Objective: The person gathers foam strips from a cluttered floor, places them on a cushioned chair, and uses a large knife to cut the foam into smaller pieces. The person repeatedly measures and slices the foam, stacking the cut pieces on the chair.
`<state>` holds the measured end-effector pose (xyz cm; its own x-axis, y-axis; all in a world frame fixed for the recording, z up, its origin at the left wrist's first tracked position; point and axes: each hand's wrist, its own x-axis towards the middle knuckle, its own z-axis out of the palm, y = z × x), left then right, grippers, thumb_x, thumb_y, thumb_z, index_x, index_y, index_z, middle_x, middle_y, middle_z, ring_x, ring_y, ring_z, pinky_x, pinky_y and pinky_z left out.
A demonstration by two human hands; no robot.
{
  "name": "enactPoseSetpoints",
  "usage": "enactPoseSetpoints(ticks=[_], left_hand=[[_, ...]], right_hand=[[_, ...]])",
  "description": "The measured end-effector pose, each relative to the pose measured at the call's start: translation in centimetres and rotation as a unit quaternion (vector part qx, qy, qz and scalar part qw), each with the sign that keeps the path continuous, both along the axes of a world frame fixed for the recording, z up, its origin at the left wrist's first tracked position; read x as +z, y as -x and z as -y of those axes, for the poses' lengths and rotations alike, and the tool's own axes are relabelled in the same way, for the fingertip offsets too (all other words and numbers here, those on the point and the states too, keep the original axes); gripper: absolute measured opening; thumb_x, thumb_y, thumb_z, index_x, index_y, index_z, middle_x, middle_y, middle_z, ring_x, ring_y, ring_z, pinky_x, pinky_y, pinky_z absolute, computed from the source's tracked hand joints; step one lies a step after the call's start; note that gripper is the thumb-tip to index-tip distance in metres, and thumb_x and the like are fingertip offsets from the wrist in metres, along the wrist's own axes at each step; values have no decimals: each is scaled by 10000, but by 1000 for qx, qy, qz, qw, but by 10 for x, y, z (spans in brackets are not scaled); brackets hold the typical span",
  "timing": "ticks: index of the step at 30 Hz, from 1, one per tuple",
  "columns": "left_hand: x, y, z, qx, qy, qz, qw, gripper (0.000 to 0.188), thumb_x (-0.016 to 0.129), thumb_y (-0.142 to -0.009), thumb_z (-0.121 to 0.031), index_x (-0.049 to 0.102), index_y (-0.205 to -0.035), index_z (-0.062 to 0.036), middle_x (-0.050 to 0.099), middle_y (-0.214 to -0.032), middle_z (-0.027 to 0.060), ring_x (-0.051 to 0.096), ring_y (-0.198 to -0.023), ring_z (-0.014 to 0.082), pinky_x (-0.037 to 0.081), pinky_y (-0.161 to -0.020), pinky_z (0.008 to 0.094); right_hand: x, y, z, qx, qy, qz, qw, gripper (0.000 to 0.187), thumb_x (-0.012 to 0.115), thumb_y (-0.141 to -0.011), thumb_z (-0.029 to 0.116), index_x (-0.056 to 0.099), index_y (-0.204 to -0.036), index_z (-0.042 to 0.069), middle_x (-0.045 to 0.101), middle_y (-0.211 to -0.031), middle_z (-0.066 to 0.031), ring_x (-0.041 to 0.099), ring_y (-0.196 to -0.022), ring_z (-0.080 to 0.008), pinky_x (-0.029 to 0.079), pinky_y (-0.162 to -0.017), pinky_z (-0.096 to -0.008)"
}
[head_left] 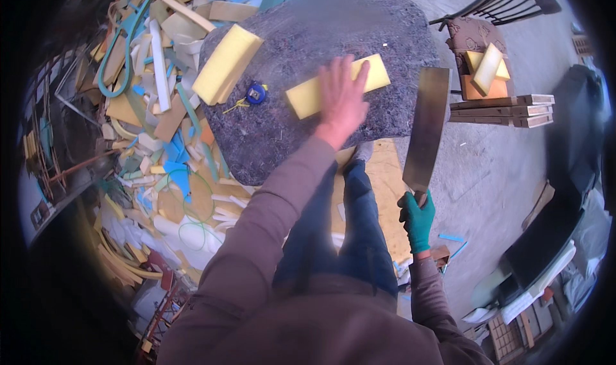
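Observation:
My bare left hand (pixel 343 95) lies flat with fingers spread on a yellow foam block (pixel 304 99), which rests on a table covered in dark speckled felt (pixel 308 37). In a green glove, my right hand (pixel 418 219) grips the handle of a large cleaver-like knife (pixel 427 124). Its broad blade points away from me, beside the table's right edge and apart from the foam. Left of the foam block sit a blue tape measure (pixel 256 93) with a yellow cord and a stack of yellow foam pieces (pixel 228 63).
A heap of foam offcuts (pixel 173 118) spreads over the floor along the left. To the right stands a chair (pixel 475 34) with foam pieces on its patterned seat, near some stacked wooden frames (pixel 504 111). A long dark covered shape (pixel 558 191) runs down the far right.

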<state>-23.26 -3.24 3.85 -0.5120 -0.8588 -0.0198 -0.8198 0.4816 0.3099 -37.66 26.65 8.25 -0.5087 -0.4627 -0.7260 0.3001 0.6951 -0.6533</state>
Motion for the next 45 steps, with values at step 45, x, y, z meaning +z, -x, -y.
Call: enactPoseSetpoints(ticks=[45], left_hand=[[38, -2, -12, 41, -71, -159, 984, 696, 961, -757, -185, 607, -1336, -31, 582, -1279, 190, 569, -1220, 407, 475, -1065, 511]], right_hand=[[-37, 28, -9, 13, 21, 124, 992, 296, 721, -1005, 212, 646, -1227, 31, 723, -828, -68, 587, -512, -114, 433, -449, -273]])
